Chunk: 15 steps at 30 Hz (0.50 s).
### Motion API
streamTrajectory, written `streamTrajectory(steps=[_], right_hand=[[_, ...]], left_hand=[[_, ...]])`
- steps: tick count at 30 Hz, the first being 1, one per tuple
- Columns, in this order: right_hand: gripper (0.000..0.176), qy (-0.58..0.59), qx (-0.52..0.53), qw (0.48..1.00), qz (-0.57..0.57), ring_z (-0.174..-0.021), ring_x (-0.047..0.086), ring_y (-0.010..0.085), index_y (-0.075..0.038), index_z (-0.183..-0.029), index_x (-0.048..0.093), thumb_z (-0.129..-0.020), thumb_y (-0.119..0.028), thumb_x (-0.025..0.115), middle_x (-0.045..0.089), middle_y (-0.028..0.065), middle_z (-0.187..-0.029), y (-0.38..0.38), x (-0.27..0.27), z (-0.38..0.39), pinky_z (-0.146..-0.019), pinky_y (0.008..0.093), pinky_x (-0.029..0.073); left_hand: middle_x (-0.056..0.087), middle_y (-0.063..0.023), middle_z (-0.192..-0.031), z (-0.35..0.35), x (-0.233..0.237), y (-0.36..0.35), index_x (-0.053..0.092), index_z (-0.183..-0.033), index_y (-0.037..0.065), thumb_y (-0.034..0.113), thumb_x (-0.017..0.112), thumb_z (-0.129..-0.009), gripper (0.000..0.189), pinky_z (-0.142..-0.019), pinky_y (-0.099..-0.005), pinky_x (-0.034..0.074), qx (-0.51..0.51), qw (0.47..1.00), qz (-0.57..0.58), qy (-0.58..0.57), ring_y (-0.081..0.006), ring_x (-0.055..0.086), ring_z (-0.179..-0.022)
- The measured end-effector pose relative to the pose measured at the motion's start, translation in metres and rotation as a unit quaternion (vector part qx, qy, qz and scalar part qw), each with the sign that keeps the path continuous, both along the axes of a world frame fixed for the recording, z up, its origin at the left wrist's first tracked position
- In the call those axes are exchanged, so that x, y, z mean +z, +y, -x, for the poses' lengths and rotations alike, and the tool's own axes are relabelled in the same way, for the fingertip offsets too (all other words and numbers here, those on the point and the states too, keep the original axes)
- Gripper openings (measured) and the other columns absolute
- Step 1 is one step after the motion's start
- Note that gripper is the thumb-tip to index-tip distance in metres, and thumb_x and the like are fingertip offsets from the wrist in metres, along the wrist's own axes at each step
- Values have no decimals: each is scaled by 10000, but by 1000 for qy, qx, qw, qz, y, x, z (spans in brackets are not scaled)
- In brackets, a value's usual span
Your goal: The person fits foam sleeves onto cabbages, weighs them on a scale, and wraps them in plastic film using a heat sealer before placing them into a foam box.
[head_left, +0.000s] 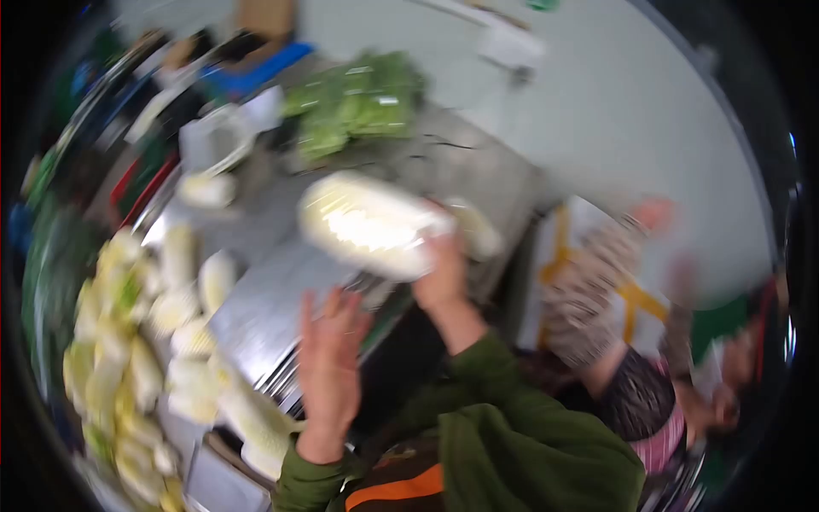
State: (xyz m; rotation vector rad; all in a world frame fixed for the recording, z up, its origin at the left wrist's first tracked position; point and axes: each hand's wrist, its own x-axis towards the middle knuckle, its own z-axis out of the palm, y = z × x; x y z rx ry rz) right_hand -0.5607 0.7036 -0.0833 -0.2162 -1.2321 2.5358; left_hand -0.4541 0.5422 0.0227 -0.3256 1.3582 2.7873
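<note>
Gripping one end of a pale napa cabbage (pixel 367 224), your right hand (pixel 439 275) is closed around it and holds it lifted over the right edge of the steel table (pixel 264 311). The cabbage lies roughly level and its surface looks glossy, though blur hides the detail. Your left hand (pixel 328 367) is wide open with the fingers spread and holds nothing; it hangs over the near edge of the table, well apart from the cabbage. Along the table's left edge lies a heap of trimmed cabbages (pixel 136 341), packed close and touching one another. Towards the far edge sits a pile of green leafy vegetables (pixel 358 102), with a white container (pixel 213 141) just beside it on the left. Off the right edge, another person's patterned sleeve (pixel 597 282) reaches upward, clear of the table and of your hands.
</note>
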Motion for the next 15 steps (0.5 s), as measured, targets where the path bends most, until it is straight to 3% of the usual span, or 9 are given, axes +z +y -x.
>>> streamTrajectory(steps=[1, 2, 3, 4, 5, 7, 9, 13, 15], right_hand=[[418, -8, -110, 933, -344, -1113, 526, 225, -35, -1268, 501, -877, -162, 575, 554, 101, -1160, 28, -64, 24, -975, 352, 431], [394, -52, -45, 984, -167, -1217, 469, 301, -8, -1251, 540, -864, -85, 537, 537, 193, -1222, 56, -48, 44, -1046, 394, 373], [501, 9, -169, 831, -529, -1204, 475, 321, -10, -1305, 505, -830, -123, 619, 534, 205, -1224, 68, -34, 47, -1048, 401, 370], [664, -19, -195, 742, -641, -1230, 467, 328, -11, -1354, 460, -743, -77, 712, 522, 211, -1265, 98, -34, 65, -1058, 395, 364], [496, 64, -129, 871, -470, -1184, 531, 282, -51, -1325, 491, -876, -214, 623, 512, 156, -1319, 180, -116, 125, -972, 409, 477], [605, -124, -94, 952, -264, -1210, 519, 301, -59, -1334, 489, -899, -471, 574, 516, 148, -1315, 182, -62, 132, -901, 464, 506], [658, -276, -55, 951, -129, -1206, 518, 311, -30, -1348, 470, -878, -472, 600, 504, 163, -1322, 185, -23, 143, -922, 437, 491], [700, -15, -40, 836, -548, -1118, 575, 342, -74, -1314, 519, -822, -555, 645, 552, 143, -1268, 283, -111, 172, -838, 495, 516], [702, -393, -45, 873, -284, -1106, 578, 333, -11, -1299, 520, -841, -531, 636, 572, 168, -1231, 301, -116, 184, -908, 471, 487]], left_hand=[[367, -207, -1469, -6, 6, -8, 208, -1494, 49, 161, 466, -1004, 565, -1041, -435, 418, -22, 998, 53, 4, -327, 463, -1292], [426, -200, -1428, -11, 11, -23, 276, -1469, 41, 103, 487, -990, 527, -997, -411, 454, -58, 996, 71, -6, -310, 510, -1241], [528, -171, -1327, -16, 14, -37, 408, -1389, 22, 106, 530, -977, 438, -953, -383, 481, -57, 997, 36, -27, -266, 561, -1167], [571, -151, -1259, -21, 15, -52, 454, -1343, 17, 110, 542, -973, 392, -933, -370, 491, -36, 997, 53, -34, -245, 581, -1126], [614, -130, -1190, -24, 17, -74, 501, -1298, 13, 114, 554, -969, 348, -913, -357, 501, -30, 996, 67, -42, -223, 602, -1085], [647, -106, -1110, -30, 15, -100, 559, -1219, 5, 107, 565, -961, 277, -871, -338, 518, 70, 980, 182, -26, -196, 622, -1031], [657, -93, -1077, -29, 7, -146, 602, -1148, 0, 101, 601, -934, 237, -809, -311, 528, 179, 943, 276, -50, -177, 638, -988], [649, -69, -1032, -15, -30, -285, 597, -1168, -1, 171, 648, -903, 320, -791, -285, 495, 350, 847, 378, -131, -146, 621, -935], [658, -118, -1015, 7, -62, -327, 600, -1150, -21, 134, 677, -864, 334, -775, -291, 507, 351, 783, 492, -149, -163, 626, -862]])
